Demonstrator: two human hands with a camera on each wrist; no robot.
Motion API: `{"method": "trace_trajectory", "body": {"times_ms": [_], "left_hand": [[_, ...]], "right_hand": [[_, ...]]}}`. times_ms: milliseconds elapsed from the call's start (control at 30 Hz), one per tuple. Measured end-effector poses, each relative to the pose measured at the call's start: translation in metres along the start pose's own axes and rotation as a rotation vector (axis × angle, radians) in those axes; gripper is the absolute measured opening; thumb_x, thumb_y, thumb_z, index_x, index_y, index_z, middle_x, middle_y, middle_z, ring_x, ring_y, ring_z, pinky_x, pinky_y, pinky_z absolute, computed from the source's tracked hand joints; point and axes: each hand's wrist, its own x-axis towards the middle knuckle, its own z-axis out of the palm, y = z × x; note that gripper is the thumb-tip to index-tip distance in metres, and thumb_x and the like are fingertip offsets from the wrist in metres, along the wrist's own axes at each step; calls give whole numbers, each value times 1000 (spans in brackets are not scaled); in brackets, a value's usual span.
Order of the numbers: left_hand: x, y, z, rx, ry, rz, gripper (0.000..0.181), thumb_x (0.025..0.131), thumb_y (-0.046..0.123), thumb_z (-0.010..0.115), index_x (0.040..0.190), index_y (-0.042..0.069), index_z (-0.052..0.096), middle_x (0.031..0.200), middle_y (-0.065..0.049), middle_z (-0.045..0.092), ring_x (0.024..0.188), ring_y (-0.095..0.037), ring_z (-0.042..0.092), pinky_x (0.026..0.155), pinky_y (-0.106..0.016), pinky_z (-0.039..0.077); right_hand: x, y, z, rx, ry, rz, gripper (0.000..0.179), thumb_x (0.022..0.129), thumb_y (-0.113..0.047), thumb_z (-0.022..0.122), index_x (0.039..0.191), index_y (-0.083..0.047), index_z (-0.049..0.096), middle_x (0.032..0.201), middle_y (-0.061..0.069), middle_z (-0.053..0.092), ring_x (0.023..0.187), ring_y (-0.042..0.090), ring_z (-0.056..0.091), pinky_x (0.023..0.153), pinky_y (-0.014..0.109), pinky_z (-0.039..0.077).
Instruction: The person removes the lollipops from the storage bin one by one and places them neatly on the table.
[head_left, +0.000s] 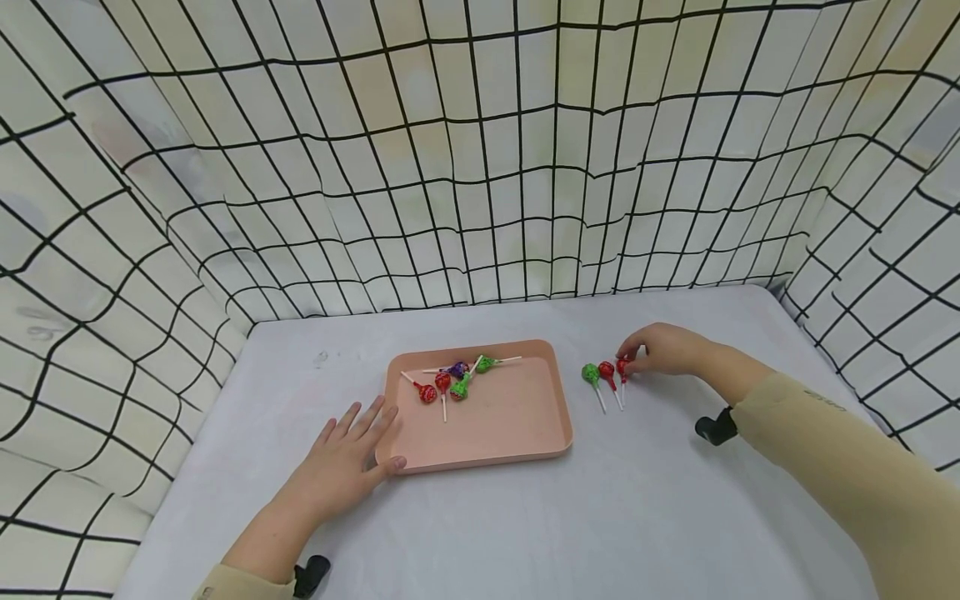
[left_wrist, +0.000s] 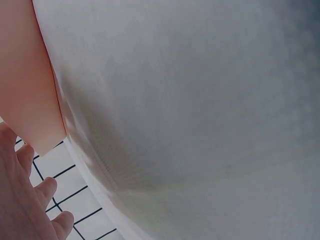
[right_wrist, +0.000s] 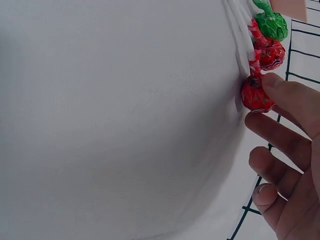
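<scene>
At the right, my right hand (head_left: 663, 348) holds a red lollipop (right_wrist: 257, 95) by its wrapped head between thumb and index finger; the other fingers are loosely bent. Just left of it on the cloth lie another red lollipop (head_left: 607, 371) and a green lollipop (head_left: 591, 373), sticks toward me. My left hand (head_left: 337, 462) rests with spread fingers at the left edge of a pink tray (head_left: 510, 425), fingertips touching its rim. Inside the tray's upper left lie several lollipops: red (head_left: 426, 393), purple (head_left: 458, 369) and green (head_left: 485, 364) ones.
A white cloth (head_left: 480, 533) covers the table. White panels with a black grid (head_left: 495, 192) stand along its back and sides. Black wrist devices (head_left: 716, 427) sit at both sleeve cuffs.
</scene>
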Motion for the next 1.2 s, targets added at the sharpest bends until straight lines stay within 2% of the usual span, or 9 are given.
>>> {"method": "trace_trajectory", "body": {"times_ms": [300,567,733,967,1200], "left_hand": [[1,-1,1,2,1,0,88,89,76,44,157,21,30,164,-6,21,148,-42,17,116,-66,12],[0,0,1,-2,4,2,87,90,74,46,157,21,31,164,-7,21,148,-42,17,116,-66,12],[0,0,1,0,6,4,87,90,73,46,157,21,31,164,-7,22,148,-42,18,115,-67,13],[0,-1,1,-3,5,4,88,89,76,43,157,21,31,164,-7,21,148,-42,17,115,-67,13],[0,-1,1,-6,5,5,88,89,76,44,157,21,30,164,-7,21,148,-42,17,116,-66,12]], "right_hand": [[1,-2,0,14,-4,-5,25,92,-19,72,116,-14,74,108,1,70,103,24,59,88,41,54],[1,-3,1,25,5,-3,25,91,-19,74,115,-15,75,108,2,70,93,20,58,81,36,55],[3,0,2,14,8,-4,26,91,-20,74,116,-15,74,109,2,70,95,20,58,81,35,55],[2,1,2,24,6,13,32,90,-24,75,121,-17,72,112,3,69,89,19,57,72,29,53],[2,0,-2,36,17,20,34,90,-27,75,122,-17,71,115,5,68,88,19,57,70,28,53]]}}
